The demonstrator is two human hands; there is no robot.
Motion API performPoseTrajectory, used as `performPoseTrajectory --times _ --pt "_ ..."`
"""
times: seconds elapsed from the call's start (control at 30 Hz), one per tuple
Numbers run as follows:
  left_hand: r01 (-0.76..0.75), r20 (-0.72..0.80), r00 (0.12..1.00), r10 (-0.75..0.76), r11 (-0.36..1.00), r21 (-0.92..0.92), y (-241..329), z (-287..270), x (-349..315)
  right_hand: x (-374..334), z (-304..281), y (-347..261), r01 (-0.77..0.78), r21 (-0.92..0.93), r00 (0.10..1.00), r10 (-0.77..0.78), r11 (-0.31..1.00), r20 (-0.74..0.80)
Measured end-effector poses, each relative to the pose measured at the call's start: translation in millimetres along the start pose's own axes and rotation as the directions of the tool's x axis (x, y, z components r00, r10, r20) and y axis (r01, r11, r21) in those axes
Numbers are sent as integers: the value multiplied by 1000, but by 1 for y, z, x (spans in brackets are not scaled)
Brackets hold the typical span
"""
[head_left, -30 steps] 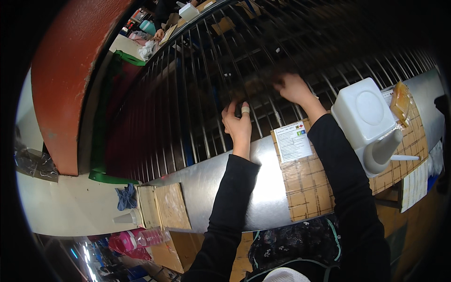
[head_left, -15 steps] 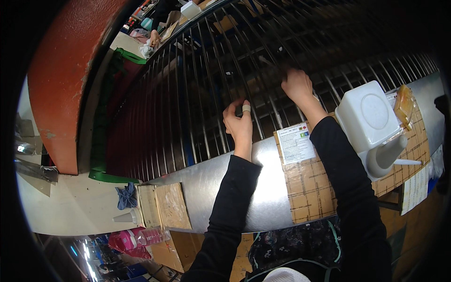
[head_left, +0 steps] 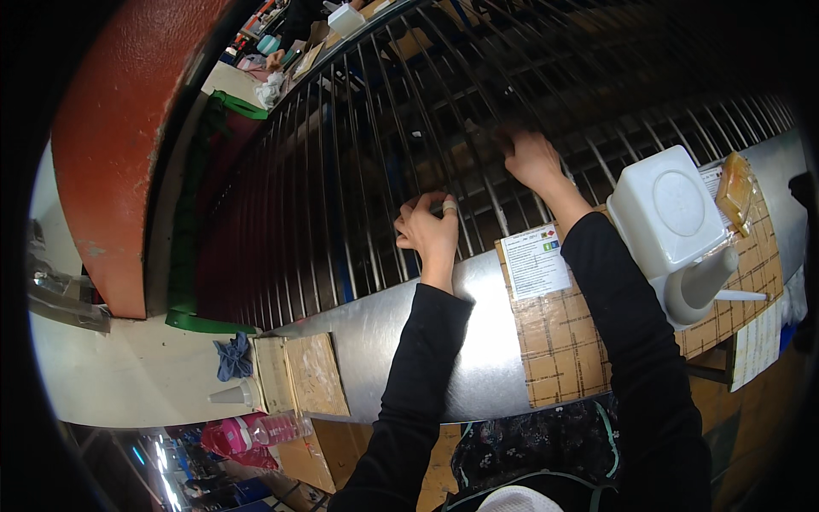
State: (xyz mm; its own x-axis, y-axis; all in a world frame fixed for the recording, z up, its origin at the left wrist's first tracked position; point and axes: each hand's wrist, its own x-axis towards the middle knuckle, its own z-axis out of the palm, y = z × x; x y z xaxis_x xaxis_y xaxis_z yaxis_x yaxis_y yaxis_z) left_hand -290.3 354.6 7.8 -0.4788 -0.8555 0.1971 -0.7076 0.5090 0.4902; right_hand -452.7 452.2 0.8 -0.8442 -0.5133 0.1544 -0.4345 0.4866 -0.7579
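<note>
Metal bars (head_left: 502,215) beyond a steel ledge (head_left: 486,316) are reached over, the left hand (head_left: 432,230) loosely curled, the right hand (head_left: 536,162) too blurred to read; anything gripped cannot be told. Careful finger placement seems called for.

The left hand (head_left: 429,232) is curled, the right hand (head_left: 534,162) extended farther forward.

Behind the hands (head_left: 431,232), the metal ledge (head_left: 489,346) lies open beside the cardboard (head_left: 565,346); the white bottle (head_left: 670,209) blocks farther right.
</note>
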Motion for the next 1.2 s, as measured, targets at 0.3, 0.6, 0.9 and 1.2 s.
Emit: performPoseTrajectory --times 0.3,0.6,0.9,1.2 --pt "-6 10 1000 5 999 47 -1 2 -1 0 0 -2 -2 5 1000 2 1000 7" --pt "7 53 999 -12 995 97 -1 0 -2 -3 2 -1 123 13 973 -123 992 196" --pt "13 100 995 -28 989 148 2 -7 -2 -7 -3 -5 158 -22 953 -147 987 267" --pt "7 160 985 -60 950 313 1 -14 -1 -6 -1 -3 159 -30 948 -144 987 283"
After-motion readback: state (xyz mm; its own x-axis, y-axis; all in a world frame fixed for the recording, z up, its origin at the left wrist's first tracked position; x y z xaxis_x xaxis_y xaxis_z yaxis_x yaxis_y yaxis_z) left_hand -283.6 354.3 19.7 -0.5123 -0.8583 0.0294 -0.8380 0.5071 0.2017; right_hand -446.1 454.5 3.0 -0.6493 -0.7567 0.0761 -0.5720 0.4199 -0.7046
